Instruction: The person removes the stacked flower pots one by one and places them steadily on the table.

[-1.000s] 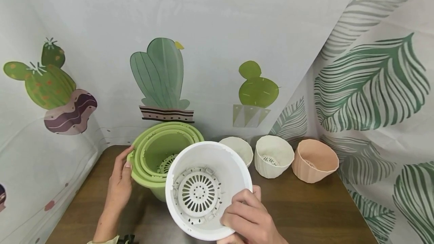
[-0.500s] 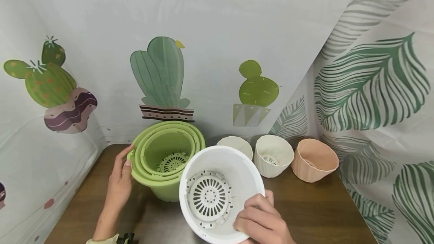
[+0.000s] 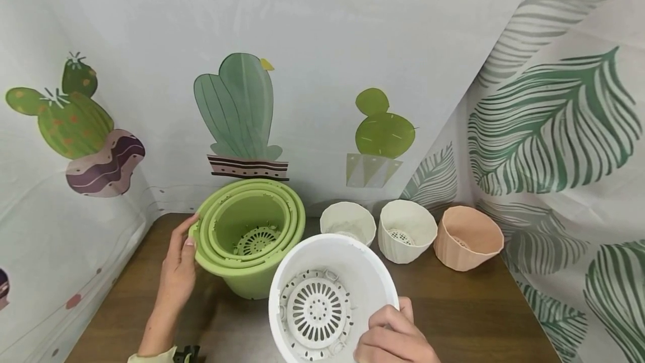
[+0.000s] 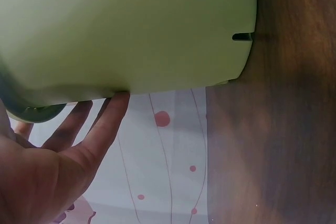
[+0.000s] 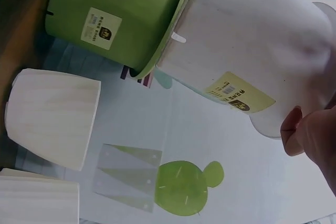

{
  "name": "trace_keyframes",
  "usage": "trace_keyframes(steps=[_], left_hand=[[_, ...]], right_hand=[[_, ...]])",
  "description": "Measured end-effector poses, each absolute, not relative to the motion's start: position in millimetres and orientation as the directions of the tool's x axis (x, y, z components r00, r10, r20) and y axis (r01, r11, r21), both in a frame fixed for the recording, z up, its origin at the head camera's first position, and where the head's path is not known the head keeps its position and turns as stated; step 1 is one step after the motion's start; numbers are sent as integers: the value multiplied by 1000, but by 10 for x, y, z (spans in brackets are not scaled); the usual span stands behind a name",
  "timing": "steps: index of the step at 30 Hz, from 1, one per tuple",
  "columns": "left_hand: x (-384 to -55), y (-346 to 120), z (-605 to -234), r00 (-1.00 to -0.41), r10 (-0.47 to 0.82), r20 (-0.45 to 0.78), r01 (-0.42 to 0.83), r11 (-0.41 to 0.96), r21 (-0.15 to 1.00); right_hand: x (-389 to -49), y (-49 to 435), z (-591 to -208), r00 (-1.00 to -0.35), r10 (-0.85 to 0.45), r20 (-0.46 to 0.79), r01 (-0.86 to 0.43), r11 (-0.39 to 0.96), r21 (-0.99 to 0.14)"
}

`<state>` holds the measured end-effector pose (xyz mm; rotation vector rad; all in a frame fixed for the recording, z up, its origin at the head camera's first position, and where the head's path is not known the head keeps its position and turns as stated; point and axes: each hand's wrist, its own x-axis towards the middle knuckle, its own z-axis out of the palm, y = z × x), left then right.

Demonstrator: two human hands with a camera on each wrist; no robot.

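Nested green flower pots stand on the left, one inside another, with slotted drainage holes in the innermost base. My left hand grips the outer pot at its left rim, thumb near the lip; in the left wrist view, the fingertips touch the pot's outside wall. In my right hand is a white flower pot, gripped by its right rim and tilted so its mouth and slotted base face the head camera. A yellow label shows on its side in the right wrist view. The white pot's lower edge runs out of the head view.
Two small cream pots and a peach pot stand in a row along the back right of the wooden table. Behind them hangs a backdrop printed with cacti and leaves.
My right hand has moved the white pot right and down, away from the green pots, uncovering more of them and of the nearest cream pot. My left hand stays at the green rim.
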<state>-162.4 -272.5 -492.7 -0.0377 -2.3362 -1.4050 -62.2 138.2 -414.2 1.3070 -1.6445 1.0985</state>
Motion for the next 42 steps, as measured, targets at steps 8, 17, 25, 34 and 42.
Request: trace_keyframes(steps=[8, 17, 25, 34, 42], left_hand=[[-1623, -2726, -4928, -915, -177, 363, 244, 475, 846], [-1628, -2726, -4927, -908, -193, 372, 230, 511, 828], [-1627, -2720, -4922, -915, -176, 363, 255, 446, 858], [-1626, -2721, -4924, -920, -168, 354, 257, 421, 870], [-1625, -2727, -4931, -920, -159, 358, 268, 411, 871]], right_hand=[[-690, 1473, -4416, -311, -377, 873, -950, 93, -298], [-792, 1538, -4397, -115, -511, 852, -992, 104, -72], [-908, 1558, -4466, -10, -554, 832, -999, 43, 16], [-1003, 1614, -4756, -36, -630, 776, -999, 47, -9], [-1058, 1640, -4915, -95, -659, 747, -995, 81, -54]])
